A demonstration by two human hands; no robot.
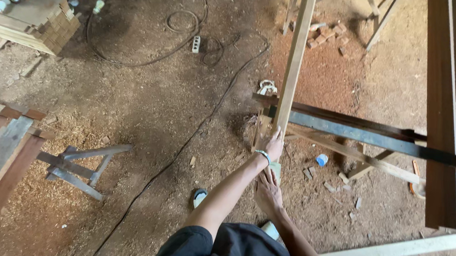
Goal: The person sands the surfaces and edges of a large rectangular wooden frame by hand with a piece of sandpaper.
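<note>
head view, plank: long pale wooden plank (294, 63), narrow, straight-edged, laid across a dark metal trestle (358, 131), far end running out of frame at top
left hand: left hand (274, 143) closed around the plank's near end (green wristband worn)
right hand: right hand (267, 193) lower on the same plank, fingers laid against it; grip cannot be told
floor: sawdust-covered dirt, black cable (183, 146) laid across it

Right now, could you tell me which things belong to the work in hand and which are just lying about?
In hand: long wooden plank, left hand, right hand, trestle rail.
Lying about: small sawhorse, cable, stacked wood blocks, sandal.
</note>
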